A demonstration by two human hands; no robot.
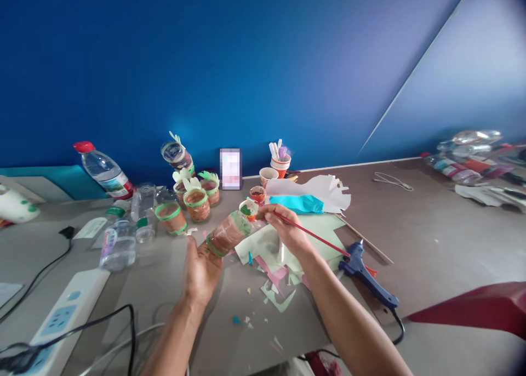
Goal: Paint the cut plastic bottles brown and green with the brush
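Note:
In my left hand [204, 272] lies a tilted clear plastic bottle piece [229, 233], painted brown with green bands at both ends. My right hand [285, 228] pinches a long, thin red paintbrush [312, 234]. The brush's tip reaches a small paper cup of green paint [249, 208], just beyond the far end of the bottle piece. Behind it stands a cup of brown paint [257, 193]. Several similar brown pots with green rims, such as one pot [197, 205], are grouped to the left, some carrying pale paper leaf shapes.
Paper scraps [277, 280] and a pale green sheet [329, 231] lie under my right hand. A blue glue gun [365, 274] rests beside my right forearm. Plastic bottles [107, 173] and a white power strip [68, 315] with cables occupy the left. A blue wall [246, 74] rises behind.

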